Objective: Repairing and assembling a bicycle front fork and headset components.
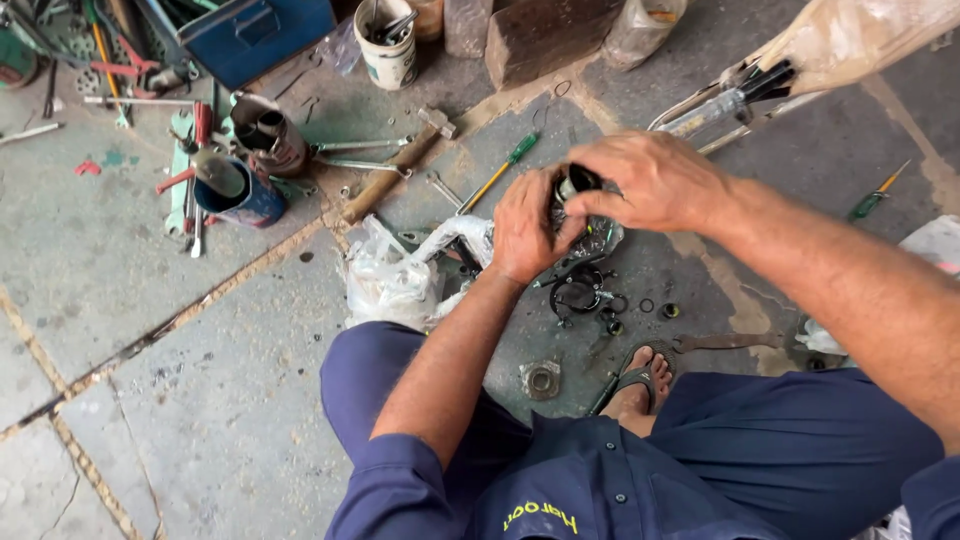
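My left hand (pixel 522 226) and my right hand (pixel 650 180) meet above the stone floor, both gripping one small black cylindrical part (pixel 576 182) with a shiny end. A clear plastic bag (pixel 598 240) hangs under the part between the hands. Right below them lie black rubber rings and small round parts (pixel 582 292). My knees in blue trousers and one sandalled foot (pixel 640 378) are at the bottom.
A crumpled clear plastic bag (pixel 385 280), a green-handled screwdriver (pixel 498 172), a hammer (pixel 395 165) and spanners lie on the floor. Cans with tools (pixel 245 190), a white cup (pixel 388 45), a blue box (pixel 255 35) and a wrapped pipe (pixel 745 95) stand farther back.
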